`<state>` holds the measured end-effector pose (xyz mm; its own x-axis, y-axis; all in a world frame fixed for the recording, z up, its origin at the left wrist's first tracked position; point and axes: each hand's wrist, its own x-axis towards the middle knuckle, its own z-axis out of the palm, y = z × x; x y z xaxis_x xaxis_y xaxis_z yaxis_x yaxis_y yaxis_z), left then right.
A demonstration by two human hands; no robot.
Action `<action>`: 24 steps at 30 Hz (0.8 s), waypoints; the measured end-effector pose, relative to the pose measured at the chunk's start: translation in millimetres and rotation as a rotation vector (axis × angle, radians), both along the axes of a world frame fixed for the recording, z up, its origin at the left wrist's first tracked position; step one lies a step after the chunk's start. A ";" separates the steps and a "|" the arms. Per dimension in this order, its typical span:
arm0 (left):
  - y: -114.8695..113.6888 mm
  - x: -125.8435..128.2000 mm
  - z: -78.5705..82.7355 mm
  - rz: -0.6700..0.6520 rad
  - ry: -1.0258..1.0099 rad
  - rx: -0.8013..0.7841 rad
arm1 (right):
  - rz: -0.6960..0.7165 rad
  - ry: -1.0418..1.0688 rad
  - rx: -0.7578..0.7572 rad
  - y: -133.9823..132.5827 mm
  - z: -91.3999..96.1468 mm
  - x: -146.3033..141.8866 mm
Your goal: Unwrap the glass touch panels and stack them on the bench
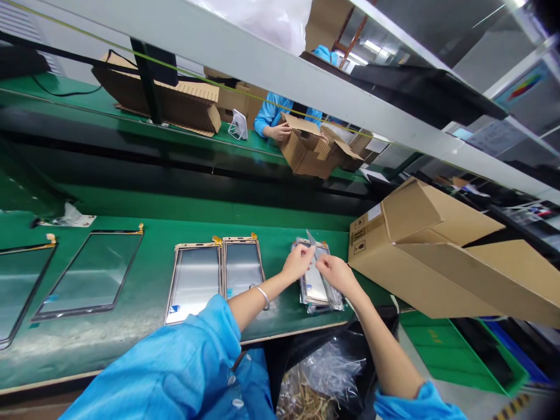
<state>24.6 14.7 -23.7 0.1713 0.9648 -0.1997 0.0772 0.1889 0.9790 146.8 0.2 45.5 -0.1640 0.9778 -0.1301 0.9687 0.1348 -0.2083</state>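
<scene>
My left hand [298,261] and my right hand [335,273] meet over a stack of bagged glass panels [318,291] on the green bench [131,315]. Both pinch a clear plastic film or bag flap [312,240] that sticks up from the top of the stack. A silver bangle sits on my left wrist. To the left of the stack, two gold-rimmed glass panels [219,274] lie flat side by side. Farther left lie two larger dark-framed panels [91,274], the outer one cut off by the frame edge.
An open cardboard box [437,251] lies on its side just right of the stack. Across the conveyor, a person in blue handles another cardboard box [312,151]. A bin of clear plastic waste [324,373] sits below the bench edge. Green and blue crates [472,350] stand at the right.
</scene>
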 end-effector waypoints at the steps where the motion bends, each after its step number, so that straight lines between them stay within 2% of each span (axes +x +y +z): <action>1: 4.4 3.3 2.8 0.000 -0.023 -0.015 | 0.011 0.044 0.005 -0.6 -1.3 -0.1; 6: 15.9 14.5 13.5 -0.011 -0.109 -0.066 | 0.044 0.259 0.012 2.4 -1.2 7.7; 13: 23.2 27.1 27.8 -0.036 -0.167 -0.081 | 0.019 0.476 -0.001 12.7 14.6 28.4; 19: 28.1 31.5 35.7 -0.047 -0.169 -0.108 | 0.008 0.483 0.003 23.6 20.9 30.6; 24: 30.2 34.3 37.3 -0.053 -0.163 -0.121 | -0.021 0.384 0.041 38.9 22.4 28.7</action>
